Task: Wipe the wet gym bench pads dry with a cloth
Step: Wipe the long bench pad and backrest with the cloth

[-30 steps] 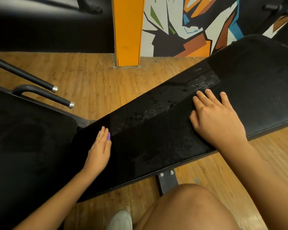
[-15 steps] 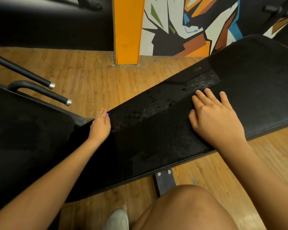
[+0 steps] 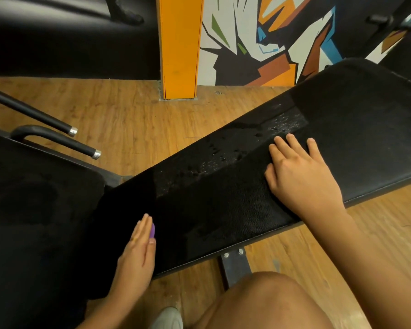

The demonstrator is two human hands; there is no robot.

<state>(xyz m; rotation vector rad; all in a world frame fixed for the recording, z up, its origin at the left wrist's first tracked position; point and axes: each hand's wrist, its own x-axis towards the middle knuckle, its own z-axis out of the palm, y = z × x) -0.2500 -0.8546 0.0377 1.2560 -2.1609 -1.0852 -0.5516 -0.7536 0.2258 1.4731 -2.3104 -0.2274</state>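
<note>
Far left: a black seat pad, with two black chrome-capped handles behind it over the wooden floor.

Left hand: it lies flat at the near left end of the long bench pad, fingers straight and held narrow together, gripping nothing. It rests on a smooth matte black stretch. I cannot tell whether this is the cloth or bare pad.

Centre: the long bench pad runs diagonally from lower left to upper right. Water droplets bead along its far strip, between the two hands.

Right hand: its palm is down on the pad just beside the droplets, fingers straight and slightly spread, holding nothing.

Near edge: a bare knee sits below the pad.
</note>
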